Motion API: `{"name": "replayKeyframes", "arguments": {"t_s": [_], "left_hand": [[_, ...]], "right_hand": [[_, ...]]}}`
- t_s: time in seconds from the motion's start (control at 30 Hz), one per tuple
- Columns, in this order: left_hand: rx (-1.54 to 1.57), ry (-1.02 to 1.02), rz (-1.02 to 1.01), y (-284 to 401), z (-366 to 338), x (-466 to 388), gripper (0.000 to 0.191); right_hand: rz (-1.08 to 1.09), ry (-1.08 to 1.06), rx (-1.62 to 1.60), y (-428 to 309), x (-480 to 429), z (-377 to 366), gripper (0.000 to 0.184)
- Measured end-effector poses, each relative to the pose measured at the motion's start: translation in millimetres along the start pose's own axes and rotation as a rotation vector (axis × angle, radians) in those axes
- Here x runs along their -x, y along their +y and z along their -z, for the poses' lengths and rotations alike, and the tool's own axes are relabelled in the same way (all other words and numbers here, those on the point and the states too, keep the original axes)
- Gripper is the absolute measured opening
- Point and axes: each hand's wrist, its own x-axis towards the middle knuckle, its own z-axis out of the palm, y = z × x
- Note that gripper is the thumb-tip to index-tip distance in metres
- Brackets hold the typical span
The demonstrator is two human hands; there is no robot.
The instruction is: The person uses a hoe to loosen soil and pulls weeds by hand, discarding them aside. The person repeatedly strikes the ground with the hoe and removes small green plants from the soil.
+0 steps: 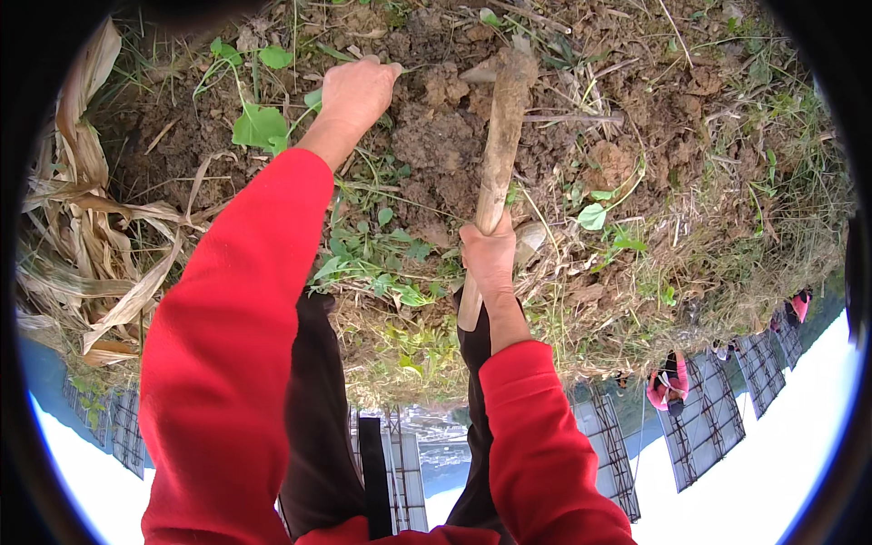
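My right hand (489, 255) grips the lower part of a short wooden handle (501, 136) of a hoe-like tool. Its far end is caked with soil, and a pointed piece of its head (480, 71) shows beside it against the ground. The rest of the head is hidden. My left hand (357, 92) is closed low over the soil, left of the tool; a thin plant stem (414, 69) pokes out by its thumb. Broad green leaves (260, 126) grow beside that wrist. Between my hands lies loose brown soil (439, 136).
Dry corn leaves (88, 197) stand in a heap at the left. Low weeds (381, 262) grow before my feet, and a pale flat piece (530, 240) lies near my right hand. Lattice-framed panels (702, 415) and a person in pink (671, 385) appear beyond the grass, upside down.
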Motion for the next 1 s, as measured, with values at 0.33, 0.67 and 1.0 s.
{"name": "replayKeyframes", "arguments": {"t_s": [0.33,0.67,1.0], "left_hand": [[-0.189,-0.216,-0.169,10,-1,-23,0.018],[-0.197,-0.21,-0.188,3,-9,-19,0.026],[0.074,-0.231,0.087,-12,8,17,0.041]], "right_hand": [[0.347,0.165,0.149,-26,36,7,0.025],[-0.292,0.206,0.079,-74,123,-18,0.024],[0.735,0.76,0.205,-123,130,28,0.038]]}}
